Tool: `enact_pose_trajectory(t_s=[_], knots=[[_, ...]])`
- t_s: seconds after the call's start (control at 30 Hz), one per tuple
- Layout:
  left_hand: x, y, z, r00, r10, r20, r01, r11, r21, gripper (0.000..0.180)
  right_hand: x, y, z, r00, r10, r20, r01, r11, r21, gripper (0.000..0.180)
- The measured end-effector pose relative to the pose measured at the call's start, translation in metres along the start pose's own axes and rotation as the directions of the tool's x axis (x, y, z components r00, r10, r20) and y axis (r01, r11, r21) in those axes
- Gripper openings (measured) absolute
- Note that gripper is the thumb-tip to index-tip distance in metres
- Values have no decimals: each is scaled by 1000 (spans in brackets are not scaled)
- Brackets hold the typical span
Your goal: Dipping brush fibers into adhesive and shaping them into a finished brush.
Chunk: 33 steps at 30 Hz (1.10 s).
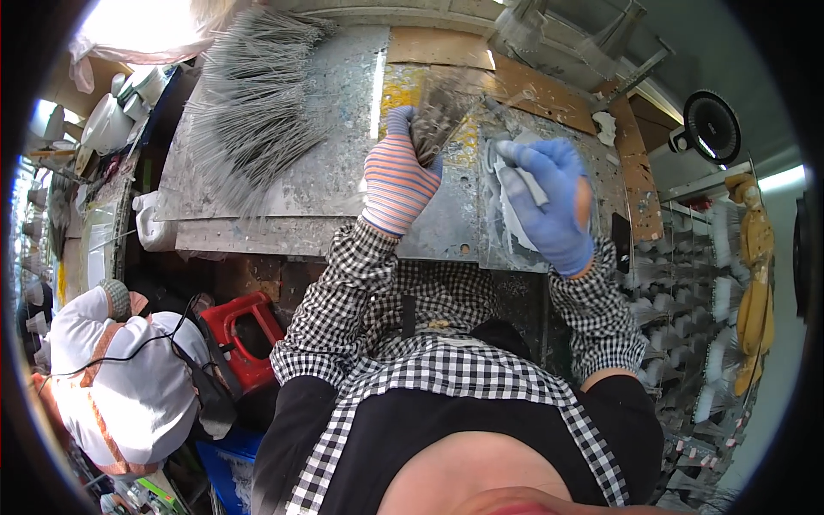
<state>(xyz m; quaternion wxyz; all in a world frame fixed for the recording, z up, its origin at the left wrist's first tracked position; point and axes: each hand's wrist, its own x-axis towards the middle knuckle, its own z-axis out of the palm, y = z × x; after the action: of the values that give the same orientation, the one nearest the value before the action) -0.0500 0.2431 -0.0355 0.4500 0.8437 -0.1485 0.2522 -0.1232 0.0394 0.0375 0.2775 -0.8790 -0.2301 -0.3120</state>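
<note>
My left hand (402,176), in a pink-and-blue striped glove, is closed round a bundle of thin grey wires (440,116) above the worktable. Motion blurs the bundle's far end. My right hand (554,202), in a light blue glove, is closed round a small white tool (534,186), its kind partly hidden by the fingers. Beneath that hand, white paste (506,227) is smeared over a plate at the table's front edge. To the left lies a big fanned heap of thin grey wires (257,103), apart from both hands.
The worktable (335,202) is stained, with brown boards (549,94) along its far edge. At right are a round black fan (711,127) and racks of pale pieces (678,300). Lower left, another person (129,378) in white sits near a red plastic stool (245,330).
</note>
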Motion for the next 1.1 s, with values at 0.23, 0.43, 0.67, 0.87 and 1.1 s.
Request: enact_pose_trajectory(t_s=[0.23,0.43,0.67,0.87,1.1], knots=[[-3,13,-2,994,100,35,-104,984,148,59,76,-12,0,893,-448,29,435,846,-307,26],[-10,7,-7,992,22,126,-37,992,118,67,75,16,-8,863,-433,259,474,872,-122,20],[7,-10,-31,972,-150,180,161,986,-45,53,104,35,-101,845,118,-522,80,937,341,17],[16,-4,-47,868,-213,449,495,298,-816,31,24,39,-14,936,-230,-266,338,794,505,20],[5,-6,-15,912,-143,383,407,413,-815,33,-5,38,22,897,-408,168,366,901,234,40]])
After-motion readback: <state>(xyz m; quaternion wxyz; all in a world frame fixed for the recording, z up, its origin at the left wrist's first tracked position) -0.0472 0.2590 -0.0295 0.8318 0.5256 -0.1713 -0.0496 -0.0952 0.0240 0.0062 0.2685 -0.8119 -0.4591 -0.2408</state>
